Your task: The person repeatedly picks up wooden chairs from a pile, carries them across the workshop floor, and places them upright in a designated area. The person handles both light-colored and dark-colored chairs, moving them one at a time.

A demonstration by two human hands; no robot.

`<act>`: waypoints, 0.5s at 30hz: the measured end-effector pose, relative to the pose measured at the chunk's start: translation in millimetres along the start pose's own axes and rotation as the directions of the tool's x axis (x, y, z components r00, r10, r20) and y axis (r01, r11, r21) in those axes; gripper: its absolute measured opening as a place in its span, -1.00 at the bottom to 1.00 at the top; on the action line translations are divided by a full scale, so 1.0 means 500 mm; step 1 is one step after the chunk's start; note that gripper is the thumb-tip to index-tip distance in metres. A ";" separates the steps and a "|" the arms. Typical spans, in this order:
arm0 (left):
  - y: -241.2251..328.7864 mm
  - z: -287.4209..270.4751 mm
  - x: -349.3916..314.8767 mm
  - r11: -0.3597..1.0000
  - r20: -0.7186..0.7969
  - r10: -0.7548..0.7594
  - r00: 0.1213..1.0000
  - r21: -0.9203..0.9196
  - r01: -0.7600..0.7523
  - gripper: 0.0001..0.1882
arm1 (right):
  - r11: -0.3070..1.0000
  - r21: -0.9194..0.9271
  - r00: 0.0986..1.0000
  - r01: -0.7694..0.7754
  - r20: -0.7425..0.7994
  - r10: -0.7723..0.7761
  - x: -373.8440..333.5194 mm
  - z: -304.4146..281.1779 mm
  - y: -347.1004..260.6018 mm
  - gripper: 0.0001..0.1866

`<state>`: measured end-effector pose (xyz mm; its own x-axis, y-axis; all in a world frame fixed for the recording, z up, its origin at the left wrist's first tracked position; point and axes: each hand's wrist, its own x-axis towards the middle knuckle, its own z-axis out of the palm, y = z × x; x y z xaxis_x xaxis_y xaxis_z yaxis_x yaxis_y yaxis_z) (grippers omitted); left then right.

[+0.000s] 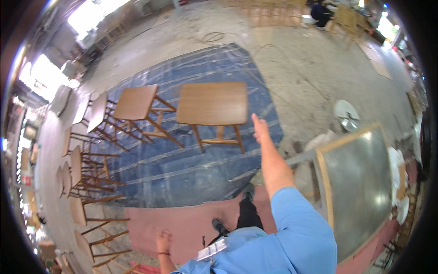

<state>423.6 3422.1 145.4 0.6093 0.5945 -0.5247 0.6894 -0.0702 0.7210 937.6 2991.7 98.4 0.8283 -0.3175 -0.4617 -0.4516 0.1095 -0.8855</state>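
A brown wooden stool (212,103) with a flat, rounded rectangular seat and splayed legs stands upright on a blue sheet (200,171). My right hand (260,129) reaches out just beside the right edge of its seat, fingers partly stretched, with nothing seen in it. A small gap seems to separate the hand from the seat. Low at my left side hangs my left hand (163,241), above the reddish floor covering (146,223). It is smeared by motion, so its fingers are unclear. A second brown stool (135,102) stands to the left of the first.
More stools (97,112) line up at the far left, and several others (78,210) lie tipped along the left side. At right stands a grey panel with a wooden frame (358,187). Beyond it sits a round white object (346,114). Another person (321,13) is far back.
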 end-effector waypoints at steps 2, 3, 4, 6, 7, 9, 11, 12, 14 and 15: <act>-0.090 0.019 -0.051 0.944 0.177 -0.320 0.931 0.139 0.298 -0.61 | 0.981 -0.183 0.997 0.064 -0.024 -0.070 0.093 0.068 -0.032 0.02; -0.131 0.008 -0.083 0.896 0.302 -0.364 0.881 0.373 0.242 -0.61 | 0.960 -0.274 0.998 0.056 -0.022 -0.065 0.131 0.098 -0.039 0.03; -0.169 -0.004 -0.114 0.862 0.398 -0.200 0.895 0.506 -0.033 -0.65 | 0.952 -0.300 0.998 0.055 -0.010 -0.061 0.154 0.126 -0.032 -0.05; -0.204 -0.034 -0.140 0.798 0.403 -0.193 0.894 0.594 -0.096 -0.69 | 0.927 -0.373 0.998 0.041 -0.024 -0.054 0.177 0.162 -0.011 -0.17; -0.211 -0.051 -0.145 0.852 0.328 -0.283 0.901 0.517 0.080 -0.68 | 0.910 -0.412 0.997 0.046 -0.044 -0.071 0.177 0.166 0.003 -0.22; -0.188 -0.074 -0.117 0.866 0.230 -0.471 0.851 0.306 0.396 -0.66 | 0.885 -0.458 0.989 0.082 -0.071 -0.128 0.157 0.163 0.027 -0.29; -0.141 -0.059 -0.075 0.734 0.211 -0.674 0.708 0.085 0.673 -0.63 | 0.857 -0.479 0.961 0.187 -0.093 -0.262 0.120 0.140 0.048 -0.34; -0.102 -0.046 -0.023 0.741 0.210 -0.666 0.716 0.069 0.668 -0.55 | 0.841 -0.520 0.975 0.150 -0.062 -0.213 0.092 0.125 0.061 -0.31; -0.005 0.001 0.113 0.834 0.187 -0.551 0.813 0.099 0.542 -0.45 | 0.859 -0.489 0.980 0.154 -0.035 -0.195 0.008 0.105 0.104 -0.28; 0.045 0.023 0.174 0.926 0.199 -0.377 0.905 0.099 0.364 -0.43 | 0.856 -0.500 0.987 0.132 -0.009 -0.158 -0.043 0.085 0.135 -0.22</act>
<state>496.6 3463.2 110.6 0.3691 0.4051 -0.8365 0.8991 0.0723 0.4317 903.3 3046.0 46.5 0.8861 -0.3395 -0.3154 -0.4428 -0.4195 -0.7925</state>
